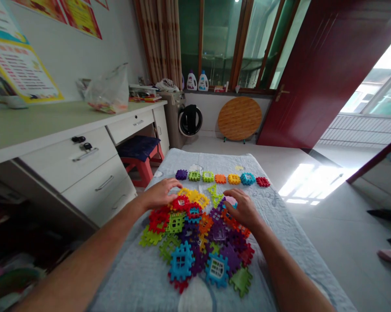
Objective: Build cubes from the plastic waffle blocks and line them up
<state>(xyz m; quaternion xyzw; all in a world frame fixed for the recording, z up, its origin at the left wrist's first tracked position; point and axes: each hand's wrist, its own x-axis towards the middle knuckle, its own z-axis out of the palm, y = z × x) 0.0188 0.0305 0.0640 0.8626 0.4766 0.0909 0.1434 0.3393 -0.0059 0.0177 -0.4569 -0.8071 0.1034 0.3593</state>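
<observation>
A heap of plastic interlocking building pieces in several colours lies on the cloth-covered table. My left hand is at the far left of the heap, beside yellow pieces and a red piece; its thumb and fingers are apart. Over the far right side, next to a pink piece and orange pieces, my right hand has its thumb spread from its fingers. Neither hand visibly grips a piece. Beyond the heap runs a row of pieces, including a purple one, an orange one and a red one.
The pale blue cloth covers the table. To the left stand a white desk with drawers and a red stool. A washing machine, a round wooden tabletop and a dark red door are farther back.
</observation>
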